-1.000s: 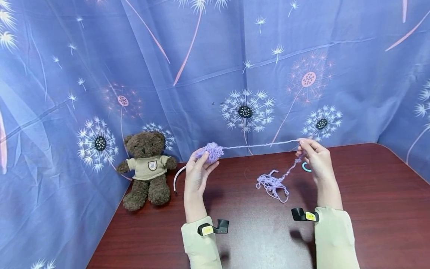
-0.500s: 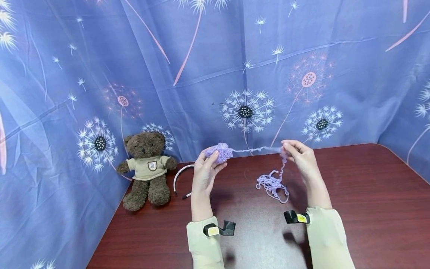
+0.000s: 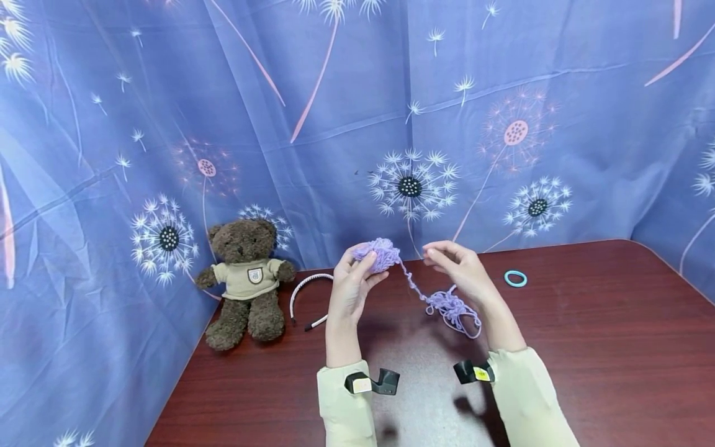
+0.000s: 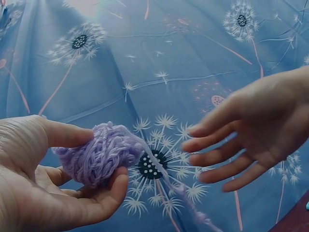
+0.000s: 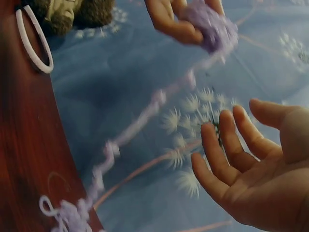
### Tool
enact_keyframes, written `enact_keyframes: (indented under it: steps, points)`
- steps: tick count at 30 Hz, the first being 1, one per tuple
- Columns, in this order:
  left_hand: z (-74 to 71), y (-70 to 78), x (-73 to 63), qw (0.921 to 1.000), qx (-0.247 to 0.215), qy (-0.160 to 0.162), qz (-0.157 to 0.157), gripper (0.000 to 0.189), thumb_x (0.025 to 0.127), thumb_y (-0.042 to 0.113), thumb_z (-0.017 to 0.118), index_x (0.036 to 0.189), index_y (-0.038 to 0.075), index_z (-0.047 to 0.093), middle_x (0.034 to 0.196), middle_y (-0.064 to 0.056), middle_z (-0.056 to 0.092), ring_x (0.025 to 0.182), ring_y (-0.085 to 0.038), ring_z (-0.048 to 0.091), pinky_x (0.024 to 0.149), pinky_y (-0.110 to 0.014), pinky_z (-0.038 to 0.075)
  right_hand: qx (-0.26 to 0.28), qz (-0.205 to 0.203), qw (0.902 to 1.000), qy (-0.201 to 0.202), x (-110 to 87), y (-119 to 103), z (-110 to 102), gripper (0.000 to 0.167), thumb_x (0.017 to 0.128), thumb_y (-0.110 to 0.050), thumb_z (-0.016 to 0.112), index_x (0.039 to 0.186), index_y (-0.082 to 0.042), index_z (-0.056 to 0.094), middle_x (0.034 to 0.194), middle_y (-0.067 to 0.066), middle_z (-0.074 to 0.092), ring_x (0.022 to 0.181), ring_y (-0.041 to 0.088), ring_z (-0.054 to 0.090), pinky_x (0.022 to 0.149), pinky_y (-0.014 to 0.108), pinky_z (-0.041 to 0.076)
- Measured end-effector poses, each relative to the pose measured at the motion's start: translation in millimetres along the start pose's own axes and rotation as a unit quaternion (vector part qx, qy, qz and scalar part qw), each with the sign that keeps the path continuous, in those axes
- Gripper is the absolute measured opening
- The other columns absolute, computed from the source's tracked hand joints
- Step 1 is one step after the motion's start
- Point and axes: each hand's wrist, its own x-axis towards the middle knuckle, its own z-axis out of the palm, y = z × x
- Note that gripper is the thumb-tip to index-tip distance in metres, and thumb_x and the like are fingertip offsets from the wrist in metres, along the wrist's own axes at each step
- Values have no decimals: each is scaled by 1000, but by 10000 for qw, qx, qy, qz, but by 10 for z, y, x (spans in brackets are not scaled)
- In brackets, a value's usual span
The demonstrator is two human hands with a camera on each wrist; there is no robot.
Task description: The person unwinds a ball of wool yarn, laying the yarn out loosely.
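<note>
My left hand (image 3: 349, 288) holds a small ball of lilac yarn (image 3: 382, 254) between thumb and fingers, raised above the table. From the ball a kinked strand of yarn (image 5: 157, 99) runs down to a loose tangle of the same yarn (image 3: 451, 308) on the table. My right hand (image 3: 460, 270) hovers to the right of the ball, above the tangle. In the right wrist view its fingers (image 5: 215, 150) are spread and relaxed, with nothing between them, and the strand passes well to their left.
A brown teddy bear (image 3: 246, 282) in a beige shirt sits at the table's left back. Beside it lies a white headband (image 3: 304, 285), partly behind my left hand. A turquoise ring (image 3: 515, 278) is at the back right of the dark red table (image 3: 603, 335). A dandelion-print curtain (image 3: 335, 124) hangs behind.
The right hand has let go of the yarn and moved left toward the ball. The strand, stretched taut before, now hangs slack to the tangle. The left hand has shifted slightly right.
</note>
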Motion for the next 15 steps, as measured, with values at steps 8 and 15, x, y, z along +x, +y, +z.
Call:
enact_keyframes:
  steps: [8,15]
  points:
    - [35,-31,8,9997,232,-31,-3,34,88,-10,55,118,6,52,102,-1,59,87,-11,61,70,-22,57,-962,-77,9923,-775,-40,-81,219,31,98,-22,57,118,1,62,102,15,68,85,0,60,79,20,50]
    - [34,-40,14,9995,310,-3,-8,40,84,-13,59,119,6,52,101,0,59,82,-10,59,71,-21,55,-927,-38,9906,-1008,-39,-61,267,26,97,-17,59,113,3,61,87,7,68,71,5,58,61,25,50]
